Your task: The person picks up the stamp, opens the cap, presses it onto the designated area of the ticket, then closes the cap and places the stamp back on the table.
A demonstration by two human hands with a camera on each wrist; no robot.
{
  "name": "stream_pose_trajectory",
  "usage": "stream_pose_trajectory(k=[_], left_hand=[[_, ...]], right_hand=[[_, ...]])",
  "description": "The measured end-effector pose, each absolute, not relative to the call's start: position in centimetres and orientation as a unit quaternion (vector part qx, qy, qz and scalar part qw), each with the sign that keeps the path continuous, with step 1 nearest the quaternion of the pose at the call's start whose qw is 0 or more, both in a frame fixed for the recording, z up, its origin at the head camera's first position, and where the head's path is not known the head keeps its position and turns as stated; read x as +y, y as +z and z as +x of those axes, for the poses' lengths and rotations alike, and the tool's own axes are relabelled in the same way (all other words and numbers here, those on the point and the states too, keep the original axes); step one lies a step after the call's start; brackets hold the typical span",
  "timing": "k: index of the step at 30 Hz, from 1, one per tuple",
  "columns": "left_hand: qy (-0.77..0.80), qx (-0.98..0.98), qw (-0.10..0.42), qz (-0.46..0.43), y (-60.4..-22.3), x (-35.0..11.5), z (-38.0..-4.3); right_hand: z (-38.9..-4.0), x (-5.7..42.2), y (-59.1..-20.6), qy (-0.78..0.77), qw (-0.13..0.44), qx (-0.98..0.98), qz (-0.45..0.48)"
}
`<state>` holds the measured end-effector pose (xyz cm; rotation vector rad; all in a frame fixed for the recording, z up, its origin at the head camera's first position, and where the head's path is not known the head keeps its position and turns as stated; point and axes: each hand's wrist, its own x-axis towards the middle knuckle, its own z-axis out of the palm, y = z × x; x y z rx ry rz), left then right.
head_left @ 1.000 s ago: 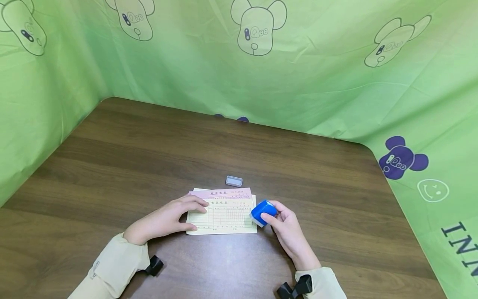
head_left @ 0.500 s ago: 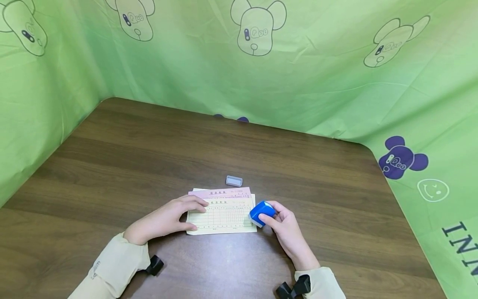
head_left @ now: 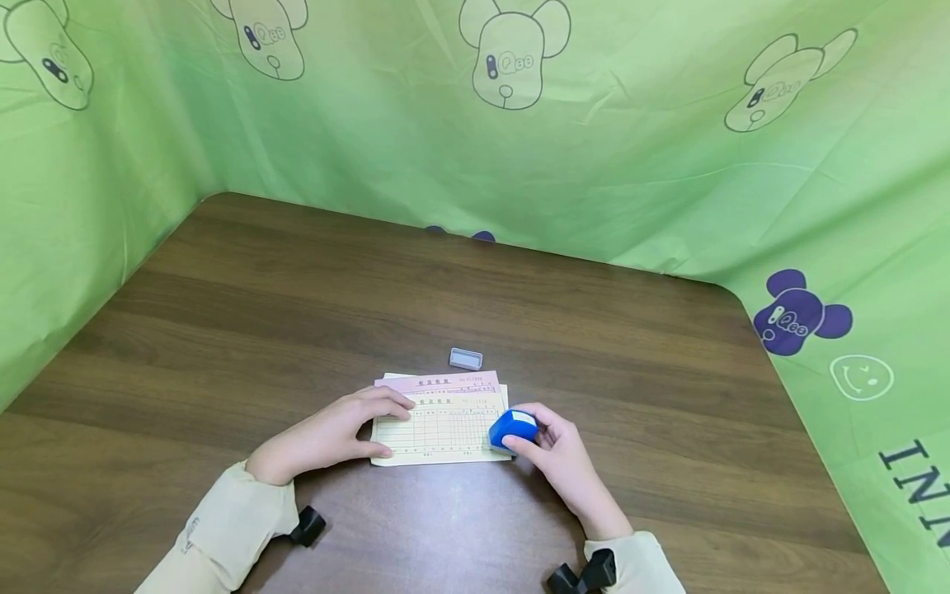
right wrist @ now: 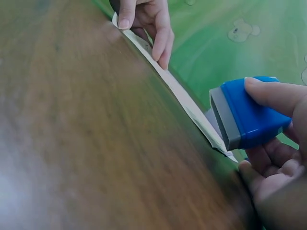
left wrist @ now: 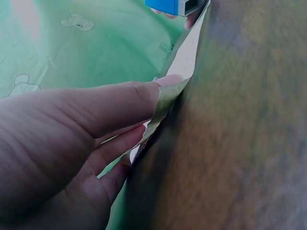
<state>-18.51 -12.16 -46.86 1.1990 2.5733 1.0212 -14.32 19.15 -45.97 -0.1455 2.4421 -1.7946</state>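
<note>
A blue self-inking stamp [head_left: 510,429] with a grey base is gripped between the thumb and fingers of my right hand [head_left: 560,454]. It hovers over the right edge of a stack of printed form slips [head_left: 445,433]. In the right wrist view a gap shows between part of the stamp's base [right wrist: 224,117] and the paper. My left hand [head_left: 341,429] rests on the left side of the slips, thumb and fingers spread apart. The left wrist view has its thumb [left wrist: 129,98] pressing the paper's near edge. The stamp's underside is mostly hidden in the head view.
A small pale rectangular cap [head_left: 465,359] lies just behind the slips. A pink slip [head_left: 460,381] shows beneath the top cream one. The brown wooden table [head_left: 334,280] is bordered by a green printed curtain [head_left: 386,148] at the back and sides.
My right hand has moved slightly left with the stamp, bringing it farther over the slips and turning it more upright. My left hand stays where it was.
</note>
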Motion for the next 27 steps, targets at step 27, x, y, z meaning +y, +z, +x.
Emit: stream_pose_trajectory(k=[27], left_hand=[[0.338, 0.851, 0.07, 0.395, -46.61, -12.25, -18.39]], right_hand=[[-14.03, 18.45, -46.83, -0.547, 0.005, 0.815, -0.19]])
